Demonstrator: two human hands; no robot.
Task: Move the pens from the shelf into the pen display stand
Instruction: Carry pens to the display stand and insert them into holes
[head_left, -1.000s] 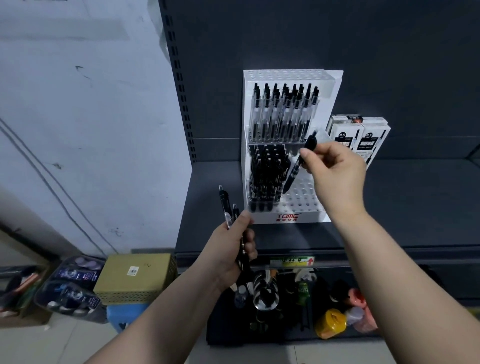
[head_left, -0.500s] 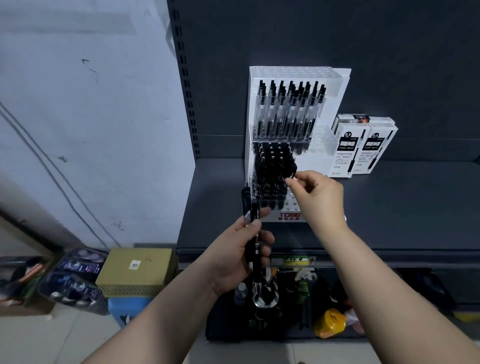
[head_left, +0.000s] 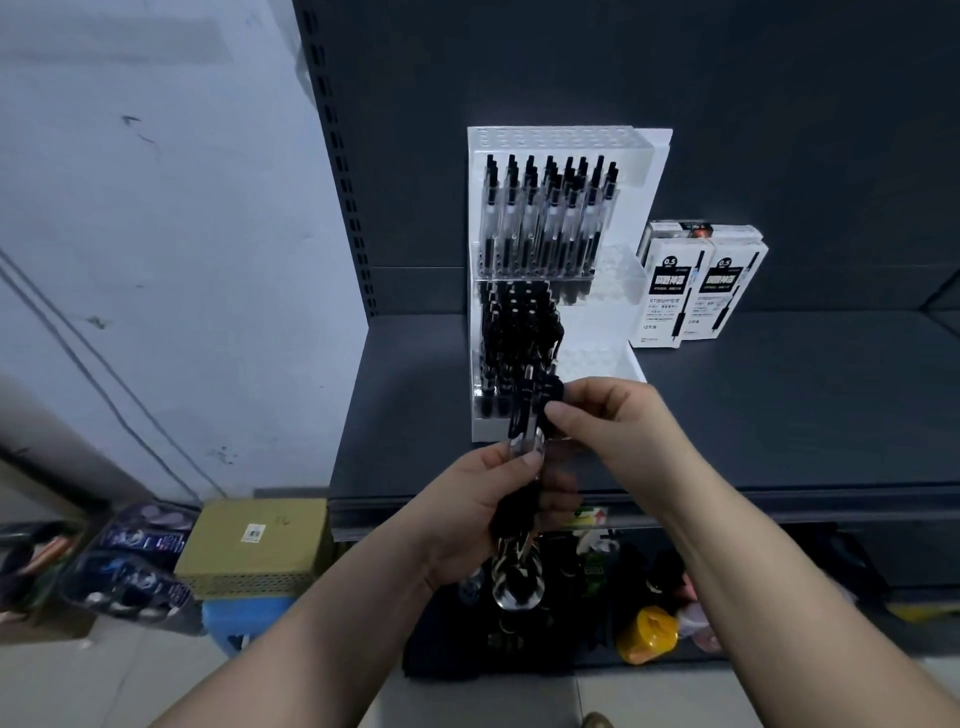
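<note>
Dark shelf (head_left: 779, 415) spans centre and right of frame. White pen display stand (head_left: 558, 143) stands on it at centre: upper tier filled, lower tier filled on its left, holes at its right bare. Left hand (head_left: 483, 509), low centre, curls round a bundle of pens (head_left: 525, 441), long axis near vertical in frame, clip ends up, overlapping the stand's base. Right hand (head_left: 618, 421) meets the bundle from the right, fingers (head_left: 571, 413) pinching one pen's top. Judgement: right hand is nearer; draw upward along the axis, then up-right to the bare holes.
</note>
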